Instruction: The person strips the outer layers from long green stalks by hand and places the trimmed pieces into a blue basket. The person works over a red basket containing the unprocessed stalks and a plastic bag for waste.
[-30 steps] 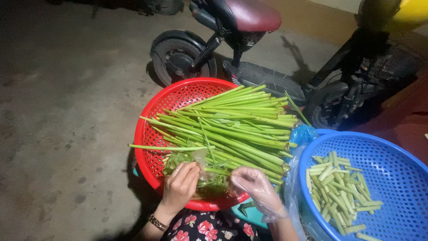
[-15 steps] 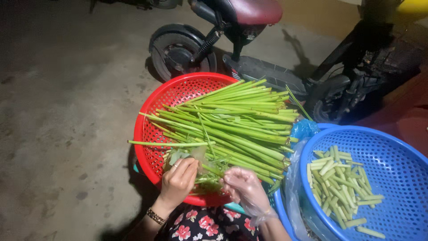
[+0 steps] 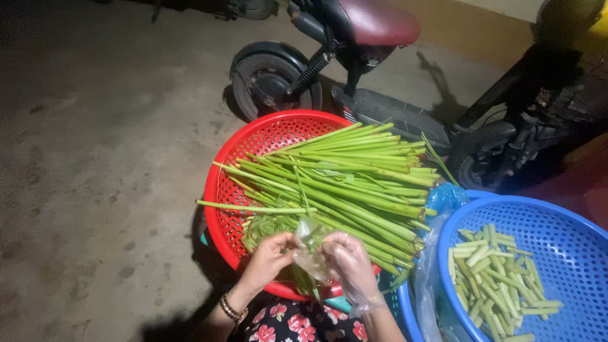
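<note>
Two hands meet at the near rim of the red basket (image 3: pixel 223 190), over the leafy ends of the green stems (image 3: pixel 342 183). Left hand (image 3: pixel 269 256) is bare w/ a bracelet at the wrist; right hand (image 3: pixel 348 263) wears a thin clear plastic glove. Both pinch a crumpled bit of clear plastic film (image 3: pixel 310 244) between them, fingertips closed on it; whether it's loose film or part of the glove can't be told.

Stems lie piled across the red basket, cut ends to the right, one stem sticking out left. Cut pieces (image 3: pixel 494 266) sit in the blue basket (image 3: pixel 570 215) at right, just beside the red one.

To do this bit well, probably: keep film taut w/ a light pinch, work over the basket so nothing drops on the concrete floor (image 3: pixel 95 158), don't tear the thin glove. Scooter (image 3: pixel 354 57) is parked on the far side, apart from the work.
</note>
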The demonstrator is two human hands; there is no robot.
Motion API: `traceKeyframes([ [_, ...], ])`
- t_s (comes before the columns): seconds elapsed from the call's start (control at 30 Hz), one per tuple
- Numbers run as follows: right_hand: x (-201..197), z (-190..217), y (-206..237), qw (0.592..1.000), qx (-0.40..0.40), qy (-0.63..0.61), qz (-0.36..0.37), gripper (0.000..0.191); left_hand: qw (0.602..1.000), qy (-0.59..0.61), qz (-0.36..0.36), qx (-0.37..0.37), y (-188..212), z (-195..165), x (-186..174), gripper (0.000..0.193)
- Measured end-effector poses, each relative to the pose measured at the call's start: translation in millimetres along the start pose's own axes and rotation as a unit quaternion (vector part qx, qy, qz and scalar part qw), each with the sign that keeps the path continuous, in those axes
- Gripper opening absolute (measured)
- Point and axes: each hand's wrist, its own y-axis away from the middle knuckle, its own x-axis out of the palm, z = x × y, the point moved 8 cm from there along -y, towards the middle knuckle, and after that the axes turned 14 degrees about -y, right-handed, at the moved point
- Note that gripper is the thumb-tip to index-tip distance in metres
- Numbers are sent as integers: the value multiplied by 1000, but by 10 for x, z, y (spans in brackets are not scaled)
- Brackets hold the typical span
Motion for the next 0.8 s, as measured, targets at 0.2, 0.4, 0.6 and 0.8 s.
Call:
traceKeyframes([
  [0.2,-152,-50,-1,999,26,-32,-27,9,997,70,-19,-39,49,241,-124,19],
  [0.4,172,10,0,999,4,-44,29,10,998,1,-41,56,31,192,-48,17],
  [0.6,387,263,56,998,-25,-40,50,10,988,81,-128,-18,84,193,-389,20],
  [0.8,379,518,75,996,-42,-60,60,8,977,-78,-188,66,173,-557,-629,22],
])
